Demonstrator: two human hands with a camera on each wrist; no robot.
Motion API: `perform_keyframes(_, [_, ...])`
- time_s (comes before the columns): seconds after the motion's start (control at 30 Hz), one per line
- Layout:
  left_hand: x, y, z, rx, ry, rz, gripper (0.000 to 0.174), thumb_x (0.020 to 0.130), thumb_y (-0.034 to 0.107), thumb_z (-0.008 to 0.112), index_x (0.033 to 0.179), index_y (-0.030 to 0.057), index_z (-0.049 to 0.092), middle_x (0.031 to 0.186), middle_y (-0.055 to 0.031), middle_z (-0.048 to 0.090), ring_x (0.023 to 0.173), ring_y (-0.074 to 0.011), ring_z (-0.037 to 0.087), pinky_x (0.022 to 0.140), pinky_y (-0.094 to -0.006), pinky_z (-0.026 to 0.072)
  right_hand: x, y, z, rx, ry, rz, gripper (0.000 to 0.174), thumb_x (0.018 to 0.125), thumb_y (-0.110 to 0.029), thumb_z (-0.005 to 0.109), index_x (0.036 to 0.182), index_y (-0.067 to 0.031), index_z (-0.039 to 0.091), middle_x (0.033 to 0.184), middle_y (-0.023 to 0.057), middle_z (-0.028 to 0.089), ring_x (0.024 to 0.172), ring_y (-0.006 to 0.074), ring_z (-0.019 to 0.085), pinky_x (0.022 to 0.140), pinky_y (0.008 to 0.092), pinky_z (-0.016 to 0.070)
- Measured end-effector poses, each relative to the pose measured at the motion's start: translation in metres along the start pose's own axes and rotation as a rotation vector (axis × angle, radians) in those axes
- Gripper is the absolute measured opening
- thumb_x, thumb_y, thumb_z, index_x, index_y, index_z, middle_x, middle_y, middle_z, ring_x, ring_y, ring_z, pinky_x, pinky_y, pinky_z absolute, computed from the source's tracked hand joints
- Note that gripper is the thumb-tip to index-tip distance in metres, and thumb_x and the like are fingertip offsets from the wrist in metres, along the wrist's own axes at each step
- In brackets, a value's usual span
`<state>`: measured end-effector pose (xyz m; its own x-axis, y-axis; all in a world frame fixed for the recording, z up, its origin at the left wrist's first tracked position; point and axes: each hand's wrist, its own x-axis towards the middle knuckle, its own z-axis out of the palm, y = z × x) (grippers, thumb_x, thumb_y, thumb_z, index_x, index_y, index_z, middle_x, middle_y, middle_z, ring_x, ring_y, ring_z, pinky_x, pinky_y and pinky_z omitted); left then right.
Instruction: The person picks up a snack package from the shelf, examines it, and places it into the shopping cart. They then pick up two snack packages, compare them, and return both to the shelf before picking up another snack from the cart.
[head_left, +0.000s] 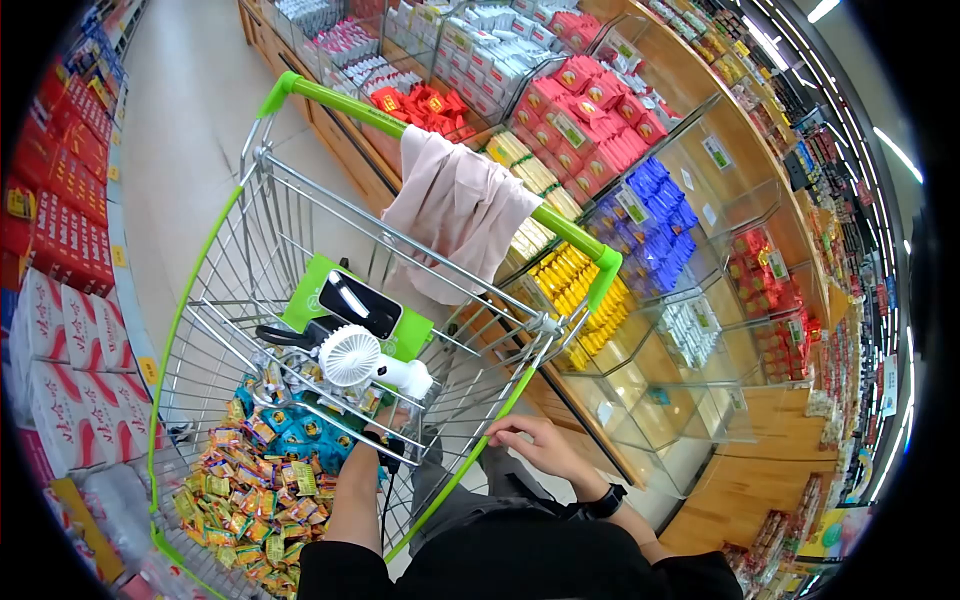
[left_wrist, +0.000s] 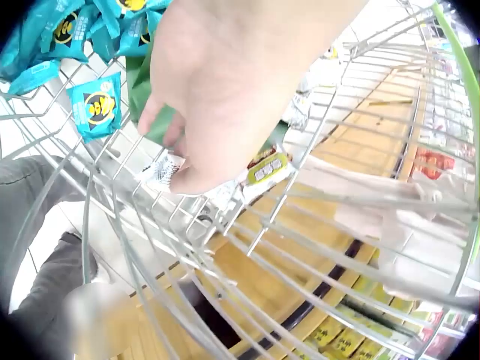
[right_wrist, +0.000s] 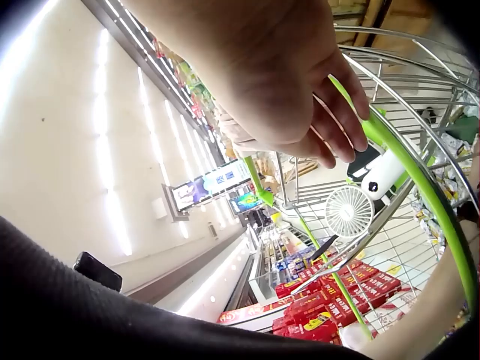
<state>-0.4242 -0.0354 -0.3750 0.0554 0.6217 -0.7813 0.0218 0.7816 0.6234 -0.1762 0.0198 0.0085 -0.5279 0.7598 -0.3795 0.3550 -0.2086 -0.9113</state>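
My left hand (left_wrist: 217, 112) reaches down into the shopping cart (head_left: 225, 225), fingers bent over a dark green packet (left_wrist: 140, 90). Its thumb tip lies right beside a small silvery wrapper (left_wrist: 160, 172); I cannot tell whether the fingers grip anything. Near it are teal packets (head_left: 310, 435) and a heap of small orange and yellow wrapped snacks (head_left: 255, 500). My right hand (head_left: 540, 445) holds nothing, with loosely bent fingers by the cart's green side rim (right_wrist: 409, 161). A white handheld fan (head_left: 355, 357) and a phone (head_left: 362, 303) sit on the green seat panel (head_left: 412, 330).
A pale pink cloth (head_left: 460, 200) hangs over the cart's green handle (head_left: 345, 105). Wooden bins with pink packs (head_left: 590, 110), blue packs (head_left: 645, 215) and yellow packs (head_left: 580, 300) line the right side. Stacked red boxes (head_left: 75, 170) and white cartons (head_left: 75, 400) stand on the left.
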Motion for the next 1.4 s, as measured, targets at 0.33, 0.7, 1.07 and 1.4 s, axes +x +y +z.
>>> perform_keyframes(0.33, [-0.059, 0.011, -0.050, -0.055, -0.005, 0.014, 0.025, 0.074, 0.023, 0.057, 0.091, 0.0055, 0.062, 0.090, -0.0097, 0.057, 0.082, -0.0210, 0.054, 0.071, -0.0342, 0.0444, -0.003, -0.028, -0.004, -0.036, -0.020, -0.160, 0.016, 0.085, -0.010, 0.049, 0.097, -0.0018, 0.057, 0.084, 0.0052, 0.060, 0.081, 0.0126, 0.057, 0.072, 0.0246, 0.0452])
perform_keyframes(0.7, [-0.177, 0.065, -0.097, 0.010, 0.226, 0.041, 0.027, 0.081, 0.020, 0.053, 0.102, 0.0045, 0.060, 0.092, -0.0065, 0.061, 0.075, -0.0167, 0.061, 0.062, -0.0280, 0.0496, 0.000, -0.046, -0.002, -0.113, -0.271, -0.416, 0.015, 0.085, -0.009, 0.049, 0.095, -0.0019, 0.057, 0.085, 0.0058, 0.059, 0.082, 0.0130, 0.057, 0.074, 0.0254, 0.0443])
perform_keyframes(1.07, [-0.412, 0.163, -0.017, 0.192, 0.478, 0.712, 0.025, 0.080, 0.009, 0.054, 0.104, 0.0041, 0.058, 0.116, -0.0127, 0.046, 0.099, -0.0203, 0.051, 0.082, -0.0299, 0.0416, -0.010, -0.061, 0.006, -0.104, -0.550, -0.440, 0.051, 0.084, -0.009, 0.051, 0.129, -0.0091, 0.029, 0.086, 0.0056, 0.058, 0.084, 0.0127, 0.055, 0.078, 0.0266, 0.0431])
perform_keyframes(1.4, [-0.442, 0.218, 0.079, 0.544, 0.266, 0.961, 0.028, 0.080, 0.008, 0.054, 0.108, 0.0075, 0.057, 0.120, -0.0119, 0.044, 0.110, -0.0256, 0.044, 0.090, -0.0316, 0.0363, -0.030, -0.061, -0.003, 0.082, -0.727, -0.483, 0.050, 0.081, -0.003, 0.054, 0.126, -0.0073, 0.033, 0.089, 0.0085, 0.058, 0.087, 0.0144, 0.055, 0.078, 0.0274, 0.0434])
